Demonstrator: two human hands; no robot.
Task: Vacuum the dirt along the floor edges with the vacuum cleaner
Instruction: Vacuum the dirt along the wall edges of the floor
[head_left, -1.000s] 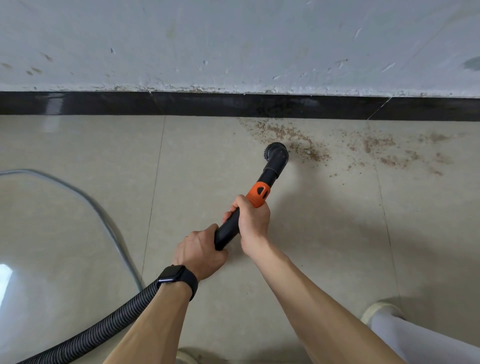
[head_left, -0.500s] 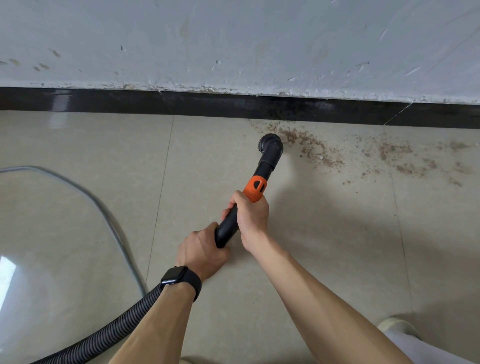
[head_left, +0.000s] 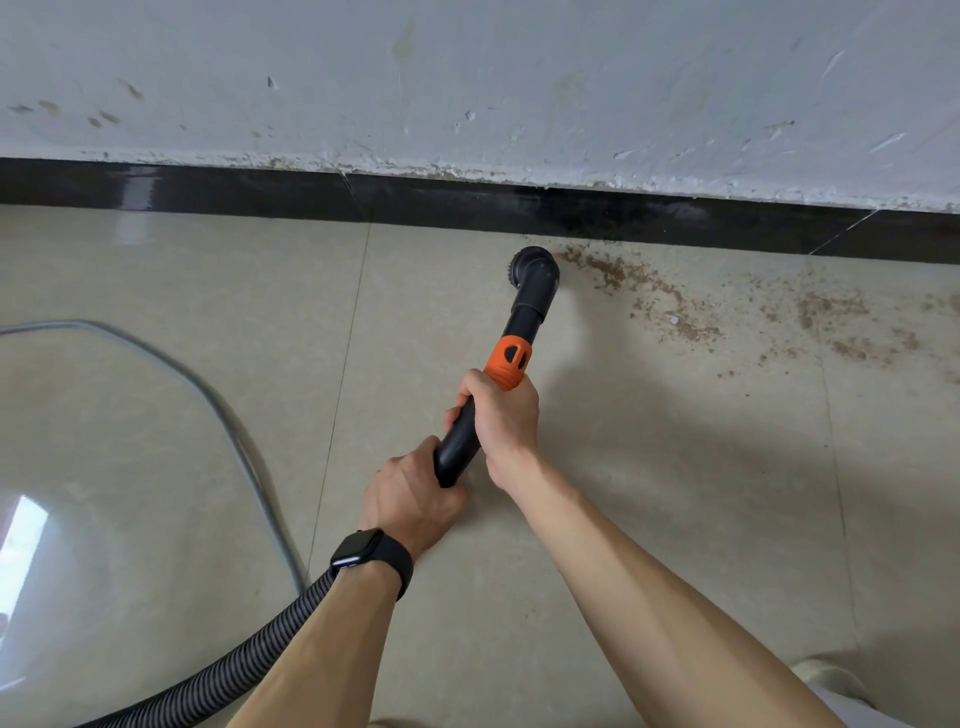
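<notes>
Near-left corner of the floor (head_left: 675, 519): ribbed hose (head_left: 218, 654) is seen running up under the left forearm. Left hand (head_left: 410, 493), watch (head_left: 371, 556) at the wrist, is wrapped fully round the rear end of the black tube (head_left: 457, 447). Right hand (head_left: 504, 415) is closed round the same tube further forward, just behind the orange collar (head_left: 508, 361). Both grips are firm and nothing else is held. A thin cable (head_left: 240, 452) is looped over the left part of the floor, well apart from the work. Round brush nozzle (head_left: 532, 267) is set down near the floor's far edge, just beside the black skirting (head_left: 208, 189); whether it touches the skirting cannot be told. It stands at the left end of the dirt (head_left: 654, 296), a brown gritty band that trails rightward along the far edge and spreads nearer as it goes, with looser patches toward the right edge. Judged step: the band is being started and most of it is not yet lifted. The bristles are best kept flat on the tile and the nozzle drawn slowly rightward, tight along the skirting, so that grit is sucked in rather than flicked aside. A second pass nearer in would be needed for the scatter. Steering is best left to the right hand, with hose slack fed by the left. The pitted wall (head_left: 519, 78) above is not part of the job.
</notes>
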